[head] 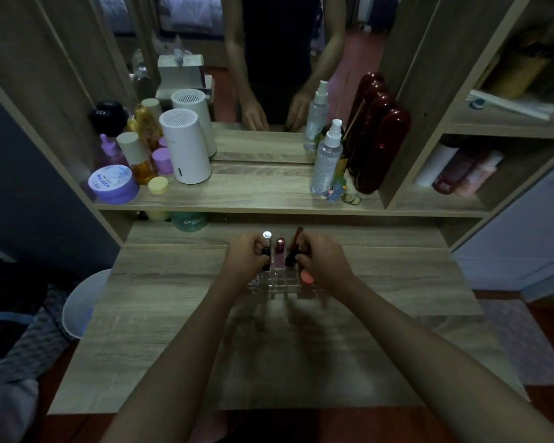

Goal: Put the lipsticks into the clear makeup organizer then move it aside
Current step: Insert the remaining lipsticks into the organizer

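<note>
The clear makeup organizer stands on the wooden desk, far centre. Upright in it are a silver-capped lipstick, a pink one in the middle and a dark red one at the right. A round coral item sits at its right front. My left hand pinches a dark lipstick at the organizer's left side. My right hand holds another dark lipstick tilted over its right side. Both hands hide the organizer's ends.
On the shelf behind stand a purple jar, a white cylinder, spray bottles and tall dark red bottles before a mirror. A green jar sits under the shelf. A white bin is at the desk's left.
</note>
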{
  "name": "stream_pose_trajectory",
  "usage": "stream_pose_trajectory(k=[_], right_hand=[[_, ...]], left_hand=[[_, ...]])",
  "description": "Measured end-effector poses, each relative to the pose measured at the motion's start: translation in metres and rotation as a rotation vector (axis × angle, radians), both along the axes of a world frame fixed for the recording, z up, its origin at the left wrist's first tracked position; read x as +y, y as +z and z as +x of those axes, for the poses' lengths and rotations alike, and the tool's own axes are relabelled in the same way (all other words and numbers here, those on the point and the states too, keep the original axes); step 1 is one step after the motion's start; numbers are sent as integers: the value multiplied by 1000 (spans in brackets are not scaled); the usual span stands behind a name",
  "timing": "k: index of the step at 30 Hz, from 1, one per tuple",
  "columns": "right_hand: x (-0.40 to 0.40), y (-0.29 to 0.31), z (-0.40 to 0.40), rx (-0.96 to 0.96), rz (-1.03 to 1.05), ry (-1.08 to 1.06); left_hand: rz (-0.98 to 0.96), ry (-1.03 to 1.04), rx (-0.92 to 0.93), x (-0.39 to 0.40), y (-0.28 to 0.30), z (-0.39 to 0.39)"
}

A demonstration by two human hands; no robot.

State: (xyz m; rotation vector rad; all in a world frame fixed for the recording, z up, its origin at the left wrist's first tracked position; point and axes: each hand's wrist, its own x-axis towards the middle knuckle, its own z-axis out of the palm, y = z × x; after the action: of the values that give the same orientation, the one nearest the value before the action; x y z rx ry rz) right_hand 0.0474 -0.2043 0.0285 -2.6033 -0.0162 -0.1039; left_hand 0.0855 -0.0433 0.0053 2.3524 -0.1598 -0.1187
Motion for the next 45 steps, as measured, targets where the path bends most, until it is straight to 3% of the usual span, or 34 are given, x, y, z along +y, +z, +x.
stream_pose_trajectory(k=[31,45], right_hand=[[24,-35,13,68,-50,48],[27,-44,14,-10,16,59]], left_hand=[[-63,81,62,-4,-27,-6],[-80,63,31,-3,-27,-8]])
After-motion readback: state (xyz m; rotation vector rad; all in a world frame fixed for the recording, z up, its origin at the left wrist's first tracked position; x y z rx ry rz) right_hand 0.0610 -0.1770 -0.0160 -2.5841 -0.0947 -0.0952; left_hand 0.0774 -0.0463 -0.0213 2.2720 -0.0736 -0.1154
